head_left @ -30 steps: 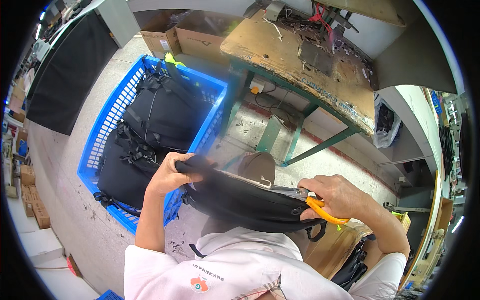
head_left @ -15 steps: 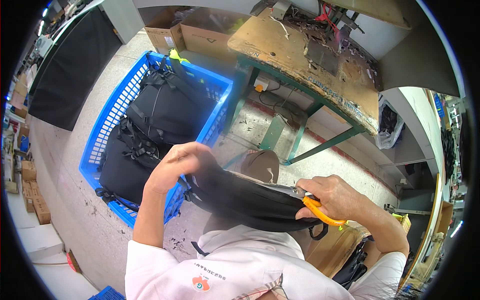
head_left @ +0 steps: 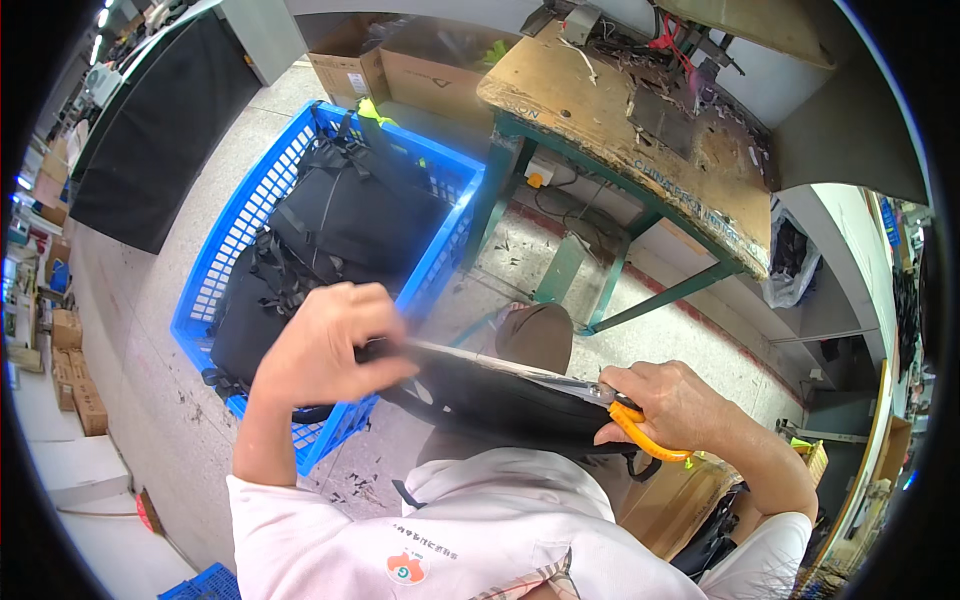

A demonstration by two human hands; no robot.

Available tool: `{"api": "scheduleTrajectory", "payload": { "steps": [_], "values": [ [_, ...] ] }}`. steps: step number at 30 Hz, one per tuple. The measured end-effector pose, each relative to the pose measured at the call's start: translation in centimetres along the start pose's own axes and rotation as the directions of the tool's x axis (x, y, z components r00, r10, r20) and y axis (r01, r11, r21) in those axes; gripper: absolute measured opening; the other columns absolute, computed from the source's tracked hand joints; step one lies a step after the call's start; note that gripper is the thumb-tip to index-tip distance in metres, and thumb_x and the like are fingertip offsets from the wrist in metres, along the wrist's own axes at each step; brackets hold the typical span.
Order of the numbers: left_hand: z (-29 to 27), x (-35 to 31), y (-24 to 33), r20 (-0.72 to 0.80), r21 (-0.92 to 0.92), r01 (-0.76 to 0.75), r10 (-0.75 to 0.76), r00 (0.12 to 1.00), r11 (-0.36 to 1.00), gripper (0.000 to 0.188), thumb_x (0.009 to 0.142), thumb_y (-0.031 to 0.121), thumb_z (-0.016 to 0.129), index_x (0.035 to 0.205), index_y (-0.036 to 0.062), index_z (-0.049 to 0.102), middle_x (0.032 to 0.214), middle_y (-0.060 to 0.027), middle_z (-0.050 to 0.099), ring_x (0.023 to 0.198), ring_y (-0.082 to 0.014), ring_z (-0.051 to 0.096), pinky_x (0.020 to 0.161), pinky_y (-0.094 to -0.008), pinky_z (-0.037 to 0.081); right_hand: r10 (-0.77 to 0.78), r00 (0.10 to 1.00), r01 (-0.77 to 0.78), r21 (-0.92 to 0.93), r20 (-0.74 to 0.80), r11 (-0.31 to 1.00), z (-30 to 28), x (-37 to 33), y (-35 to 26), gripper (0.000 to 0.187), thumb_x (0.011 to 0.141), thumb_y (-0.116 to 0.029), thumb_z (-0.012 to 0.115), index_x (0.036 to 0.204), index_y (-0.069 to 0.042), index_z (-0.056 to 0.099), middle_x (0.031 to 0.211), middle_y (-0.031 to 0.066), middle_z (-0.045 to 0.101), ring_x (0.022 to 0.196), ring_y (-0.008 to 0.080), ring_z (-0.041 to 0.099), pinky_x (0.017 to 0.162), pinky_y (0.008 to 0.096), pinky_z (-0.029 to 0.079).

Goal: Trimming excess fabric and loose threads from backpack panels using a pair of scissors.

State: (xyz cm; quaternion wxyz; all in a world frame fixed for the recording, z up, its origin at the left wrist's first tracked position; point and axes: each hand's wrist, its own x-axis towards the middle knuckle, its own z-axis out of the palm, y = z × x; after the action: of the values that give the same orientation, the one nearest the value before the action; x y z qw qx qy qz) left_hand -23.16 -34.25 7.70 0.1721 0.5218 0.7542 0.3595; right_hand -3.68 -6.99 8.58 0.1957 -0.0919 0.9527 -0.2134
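A black fabric bag [head_left: 500, 405] stretches across my lap, its upper edge showing a pale strip. At its left end my left hand [head_left: 330, 345], partly smeared by motion, has thumb and fingers closed on the bag's dark edge. My right hand [head_left: 665, 405] grips a pair of scissors [head_left: 640, 435] with orange handles at the bag's other end. The metal blades point left along the bag's top edge, and part of them is hard to make out. A small black loop hangs below the bag, close to the scissors.
A blue plastic basket [head_left: 215, 240] holding black bags [head_left: 355, 215] stands on the left. Ahead is a worn wooden table [head_left: 600, 110] on green legs. Cardboard boxes [head_left: 430, 85] sit behind the basket; another cardboard box [head_left: 690, 500] is by my right side. Dark scraps litter the floor.
My left hand has shifted slightly left and down, with the bag's left end drawn flatter. My right hand and the scissors stay nearly where they were. The whole view has turned a little.
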Motion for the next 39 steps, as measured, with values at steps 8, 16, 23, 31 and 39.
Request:
{"api": "scheduleTrajectory", "payload": {
  "steps": [8, 16, 23, 31, 39],
  "values": [
    [5.2, -3.1, -1.6, -0.401, -0.187, 0.471, -0.505, 0.765, 0.862, 0.045, 0.058, 0.016, 0.073, 0.097, -0.0006, 0.057, 0.086, -0.0098, 0.057, 0.065, -0.0131, 0.054, 0.056, -0.0258, 0.043, 0.032, 0.998, -0.035, 0.045, 0.058, 0.998, 0.8, -0.1, 0.2, 0.051, 0.076, -0.051, 0.058, 0.095, -0.005, 0.049, 0.064, 0.0155, 0.055, 0.057, 0.031, 0.057, 0.053, 0.0366, 0.047],
    [9.6, -2.1, -7.5, -0.051, -0.865, 0.158, -0.397, 0.916, 0.477, 0.028, 0.062, -0.004, 0.062, 0.089, -0.0019, 0.065, 0.08, -0.0046, 0.065, 0.068, -0.0076, 0.058, 0.061, -0.02, 0.046, 0.059, 0.996, -0.059, 0.003, -0.069, 0.998, 0.8, -0.4, -0.4, 0.048, 0.069, -0.045, 0.068, 0.092, -0.007, 0.051, 0.062, 0.0108, 0.051, 0.055, 0.029, 0.054, 0.049, 0.0349, 0.043],
    [10.8, -1.9, -6.8, -0.231, -0.866, -0.022, -0.36, 0.904, 0.5, 0.021, 0.061, -0.009, 0.061, 0.081, -0.0029, 0.066, 0.069, -0.0032, 0.062, 0.056, -0.0074, 0.053, 0.051, -0.0191, 0.042, 0.08, 0.996, -0.081, -0.002, -0.042, 0.997, 0.5, 0.3, -0.7, 0.057, 0.068, -0.053, 0.065, 0.1, -0.008, 0.05, 0.07, 0.0114, 0.051, 0.062, 0.0275, 0.054, 0.054, 0.0358, 0.044],
    [11.2, -3.0, -6.5, -0.244, -0.887, -0.023, -0.424, 0.872, 0.462, 0.023, 0.064, -0.009, 0.06, 0.086, -0.003, 0.065, 0.073, -0.0045, 0.062, 0.059, -0.0085, 0.054, 0.055, -0.0207, 0.044, 0.067, 0.995, -0.066, -0.018, 0.075, 0.998, 1.0, 1.0, -0.9, 0.057, 0.077, -0.058, 0.052, 0.102, -0.008, 0.047, 0.074, 0.0156, 0.054, 0.066, 0.0277, 0.057, 0.056, 0.036, 0.046],
    [11.7, -2.9, -6.7, -0.222, -0.908, -0.01, -0.459, 0.86, 0.42, 0.024, 0.064, -0.011, 0.056, 0.085, -0.0035, 0.065, 0.073, -0.0056, 0.062, 0.06, -0.0099, 0.055, 0.056, -0.0218, 0.044, 0.082, 0.996, -0.082, -0.003, 0.036, 0.997, 1.9, 1.2, -0.5, 0.052, 0.073, -0.051, 0.061, 0.097, -0.007, 0.049, 0.064, 0.0119, 0.052, 0.057, 0.0294, 0.054, 0.052, 0.0367, 0.044]
  ]
}}
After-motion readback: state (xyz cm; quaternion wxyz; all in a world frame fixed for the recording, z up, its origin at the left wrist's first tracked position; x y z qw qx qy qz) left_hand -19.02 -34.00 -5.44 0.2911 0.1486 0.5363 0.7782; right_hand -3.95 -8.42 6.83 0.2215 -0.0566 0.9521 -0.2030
